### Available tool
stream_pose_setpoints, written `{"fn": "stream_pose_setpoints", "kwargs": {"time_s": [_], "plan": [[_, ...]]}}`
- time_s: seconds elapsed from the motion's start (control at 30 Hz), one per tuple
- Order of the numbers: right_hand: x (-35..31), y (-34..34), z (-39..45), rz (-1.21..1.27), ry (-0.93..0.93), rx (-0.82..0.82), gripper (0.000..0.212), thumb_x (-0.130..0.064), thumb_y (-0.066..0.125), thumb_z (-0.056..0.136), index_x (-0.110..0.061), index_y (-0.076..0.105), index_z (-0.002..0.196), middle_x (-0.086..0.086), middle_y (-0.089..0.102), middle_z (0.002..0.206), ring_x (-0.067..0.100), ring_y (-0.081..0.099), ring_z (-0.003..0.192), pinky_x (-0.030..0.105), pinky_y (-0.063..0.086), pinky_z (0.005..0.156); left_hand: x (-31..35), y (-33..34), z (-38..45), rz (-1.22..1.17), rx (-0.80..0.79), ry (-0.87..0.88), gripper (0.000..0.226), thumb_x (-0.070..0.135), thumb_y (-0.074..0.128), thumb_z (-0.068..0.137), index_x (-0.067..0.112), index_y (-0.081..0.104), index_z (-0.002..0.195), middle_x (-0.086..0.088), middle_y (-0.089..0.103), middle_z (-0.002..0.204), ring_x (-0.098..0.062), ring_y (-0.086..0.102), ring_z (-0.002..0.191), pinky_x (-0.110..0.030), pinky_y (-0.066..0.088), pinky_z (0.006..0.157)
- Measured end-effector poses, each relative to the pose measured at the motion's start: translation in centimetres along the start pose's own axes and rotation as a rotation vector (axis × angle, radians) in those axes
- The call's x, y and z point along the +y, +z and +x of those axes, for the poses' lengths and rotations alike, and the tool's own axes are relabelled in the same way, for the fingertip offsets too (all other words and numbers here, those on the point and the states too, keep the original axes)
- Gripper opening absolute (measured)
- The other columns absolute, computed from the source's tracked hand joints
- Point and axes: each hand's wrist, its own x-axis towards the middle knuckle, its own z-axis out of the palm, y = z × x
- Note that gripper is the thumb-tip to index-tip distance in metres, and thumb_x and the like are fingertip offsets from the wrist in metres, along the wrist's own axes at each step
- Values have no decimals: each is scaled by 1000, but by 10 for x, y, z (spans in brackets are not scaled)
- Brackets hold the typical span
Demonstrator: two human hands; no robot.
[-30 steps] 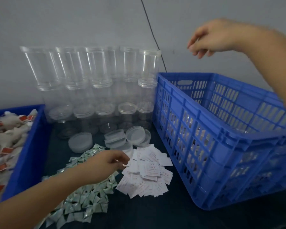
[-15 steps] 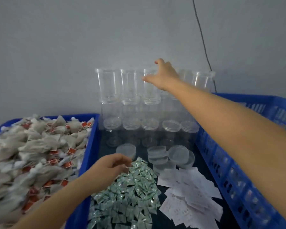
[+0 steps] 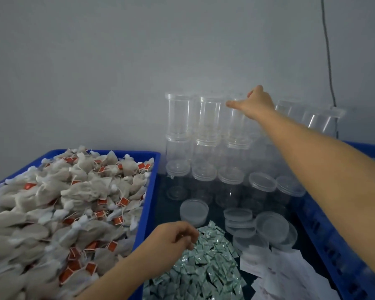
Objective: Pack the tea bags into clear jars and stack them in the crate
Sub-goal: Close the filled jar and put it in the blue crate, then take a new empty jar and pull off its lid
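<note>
Clear jars (image 3: 179,118) stand stacked in rows against the wall. My right hand (image 3: 257,103) reaches over the top of the third jar (image 3: 238,124) in the upper row. Its thumb lies along the front rim and its fingers curl behind the top. Tea bags (image 3: 74,202) with red tags fill the blue tray (image 3: 148,204) on the left. My left hand (image 3: 173,236) hovers with curled fingers over a heap of green sachets (image 3: 204,269). What it holds, if anything, is hidden. The blue crate (image 3: 355,263) shows at the right edge.
Loose clear lids (image 3: 194,210) and a small stack of lids (image 3: 238,219) lie in front of the jars. White paper labels (image 3: 286,276) are spread beside the sachets. A black cable (image 3: 329,61) runs down the grey wall behind.
My right hand has swung left from above the crate to the top of the jars. My head has turned left, bringing the tea bag tray into view. The left hand moved from the labels to the sachets.
</note>
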Motion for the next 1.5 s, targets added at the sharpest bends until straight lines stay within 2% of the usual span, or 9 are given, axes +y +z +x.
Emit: {"fn": "stream_pose_setpoints", "kwargs": {"time_s": [0.13,0.27,0.47,0.73,0.9,1.0,1.2,1.33,1.5], "plan": [[-1,-11,-3,21,-8,22,101,-61,80,68,-7,35,142,10,44,142,27,48,127,32,41,91,2,3,0,-1,4,30,26,19,45,100,39,60,93,12,67,91,7,53,56,-12,44,55],[-7,-42,-20,73,-52,69,85,-59,78,70,-12,42,132,4,45,131,20,50,108,28,35,82,2,6,-2,-36,74,58,21,18,47,100,32,62,100,10,67,91,3,51,50,-13,43,52],[-8,-82,-73,235,-75,35,73,-55,80,67,-22,42,119,0,43,122,16,49,103,31,42,81,6,9,-4,65,317,167,27,20,54,96,24,59,122,18,62,108,5,59,98,-6,45,78],[37,-8,-218,711,221,-321,81,-52,73,54,-21,44,123,5,45,134,19,58,109,39,59,82,20,3,-16,447,833,538,71,53,55,84,11,38,139,-8,49,135,-21,39,125,-41,31,105],[65,35,-291,1115,621,-566,39,-41,65,87,-16,64,117,11,63,120,23,69,99,41,59,86,14,22,-17,1034,710,737,101,65,77,57,15,36,136,-12,56,134,-29,42,125,-60,40,101],[75,38,-309,1235,832,-708,52,-54,59,86,-10,76,107,20,68,121,33,67,102,45,53,93,10,29,-17,1329,625,798,102,56,84,53,18,38,135,-7,60,132,-27,57,120,-56,41,100],[101,26,-307,1092,974,-977,69,-67,39,94,-9,65,119,9,63,89,21,61,68,32,53,56,10,51,-18,1389,597,948,78,36,84,61,14,44,124,-3,68,116,-24,66,106,-45,50,94],[103,23,-302,1036,986,-1098,64,-66,36,94,-10,68,91,5,54,69,16,52,44,19,39,33,15,56,-15,1422,607,971,50,27,71,76,13,57,121,-6,70,108,-24,68,95,-36,55,83],[97,41,-305,974,933,-988,69,-64,32,93,-13,69,65,0,47,58,11,40,37,13,23,32,18,52,-15,1425,625,976,35,12,44,88,17,74,106,-5,72,96,-21,69,83,-32,56,75]]}}
